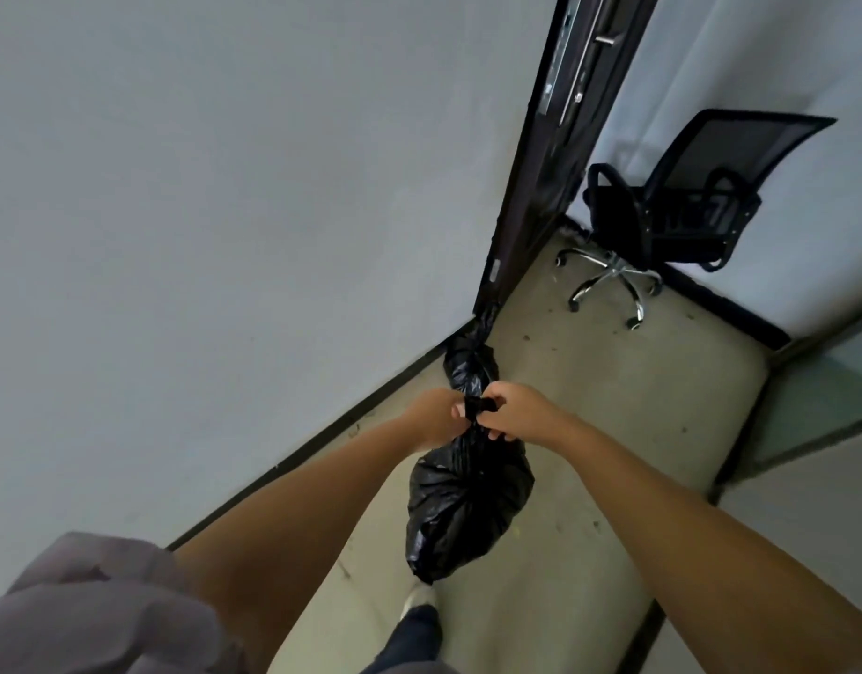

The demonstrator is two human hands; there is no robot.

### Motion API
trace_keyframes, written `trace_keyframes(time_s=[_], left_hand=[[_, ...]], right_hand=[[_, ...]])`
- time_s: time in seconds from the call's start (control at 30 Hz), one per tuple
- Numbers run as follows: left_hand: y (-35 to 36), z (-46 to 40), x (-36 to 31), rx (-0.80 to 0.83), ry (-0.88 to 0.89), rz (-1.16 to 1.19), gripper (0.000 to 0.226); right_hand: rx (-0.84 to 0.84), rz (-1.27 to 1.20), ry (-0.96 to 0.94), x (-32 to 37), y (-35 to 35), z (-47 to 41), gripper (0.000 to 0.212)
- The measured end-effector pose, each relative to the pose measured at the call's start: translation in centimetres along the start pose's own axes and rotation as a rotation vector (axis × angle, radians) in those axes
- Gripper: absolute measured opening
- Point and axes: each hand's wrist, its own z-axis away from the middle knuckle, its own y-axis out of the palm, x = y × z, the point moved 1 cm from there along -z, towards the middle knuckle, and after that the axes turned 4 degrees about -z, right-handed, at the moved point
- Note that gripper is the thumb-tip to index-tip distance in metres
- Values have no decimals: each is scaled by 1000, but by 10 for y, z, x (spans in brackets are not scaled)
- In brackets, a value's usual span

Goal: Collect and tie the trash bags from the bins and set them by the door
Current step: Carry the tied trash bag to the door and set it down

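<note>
Standing by the door [540, 187], a person holds a black trash bag [467, 503] in the air; another bag [467, 369] already rests at the door's foot. Left hand [431, 415] and right hand [511, 413] pinch its neck, the knot seemingly unfinished.

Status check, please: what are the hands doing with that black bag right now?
Left hand, right hand knotting held trash bag. Second bag by door. Path clear.

your forearms are bare to above the elbow. a loose, pale greyish-lilac sleeve [98, 610] bunches at your left upper arm. lower down you wear dark navy trousers [412, 634] and a white shoe [419, 598].
</note>
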Motion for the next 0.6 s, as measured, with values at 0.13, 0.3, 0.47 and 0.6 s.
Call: trace_keyframes(time_s=[0.13, 0.3, 0.47, 0.6], left_hand=[[-19, -78, 2, 30, -43, 7, 27], [-38, -160, 29, 22, -105, 69, 29], [-31, -253, 102, -89, -223, 47, 31], [-27, -320, 172, -242, -224, -220, 36]], right_hand=[[35, -25, 34, -11, -38, -67, 22], [124, 45, -5, -24, -55, -166, 5], [168, 57, -33, -52, -36, -285, 17], [172, 67, -64, -92, -9, -374, 22]])
